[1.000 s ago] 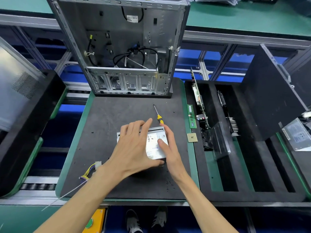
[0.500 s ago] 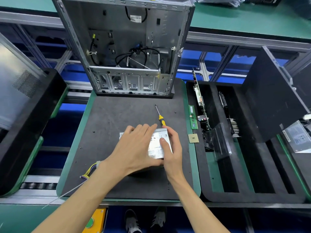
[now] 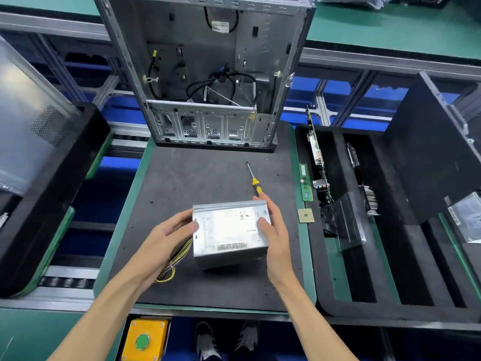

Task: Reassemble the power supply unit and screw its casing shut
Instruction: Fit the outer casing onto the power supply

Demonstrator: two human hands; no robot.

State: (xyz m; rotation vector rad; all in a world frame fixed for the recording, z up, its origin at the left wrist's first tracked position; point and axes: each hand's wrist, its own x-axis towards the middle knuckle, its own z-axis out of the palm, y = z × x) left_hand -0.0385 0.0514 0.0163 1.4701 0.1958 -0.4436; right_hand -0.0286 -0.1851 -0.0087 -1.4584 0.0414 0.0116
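The silver power supply unit [image 3: 229,231] is held above the dark work mat [image 3: 197,186], label side up, with a barcode sticker near its front edge. My left hand [image 3: 169,238] grips its left side and my right hand [image 3: 274,230] grips its right side. A bundle of yellow and grey wires [image 3: 173,261] hangs from the unit's left underside, under my left wrist. A yellow-handled screwdriver [image 3: 253,181] lies on the mat just beyond my right fingertips.
An open metal computer case [image 3: 205,74] stands upright at the mat's far edge. A black slotted tray [image 3: 390,256] with circuit boards sits to the right, a RAM stick [image 3: 305,182] and CPU chip [image 3: 305,215] beside it. A black-rimmed panel [image 3: 39,165] leans at the left.
My left hand slid off the unit's top to its left side. Both hands lifted the unit off the mat, so its label and hanging wires now show.
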